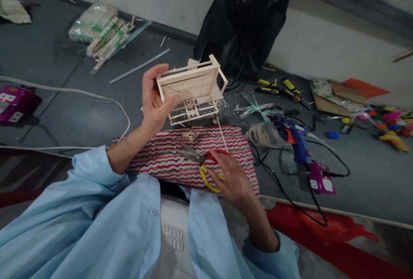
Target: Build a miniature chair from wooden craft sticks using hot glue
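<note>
My left hand (156, 102) grips one end of a small wooden stick frame (192, 81), thumb on its near face. Thin bars and flower-shaped pieces make up its lower side. In my right hand (234, 175) is a pair of scissors (202, 160) with one red and one yellow handle; the blades point left and stand apart. Beneath lies a red and white wavy-striped cloth (155, 152), where small wooden flower pieces (189, 135) and a thin stick (222, 134) rest.
A blue glue gun (295, 137) with a cable lies to the right, near a purple box (322, 179). Yellow-black pliers (272, 87), a black bag (240, 29) and colourful pompoms (395, 124) are farther off. Wrapped stick bundles (109, 40) lie at back left.
</note>
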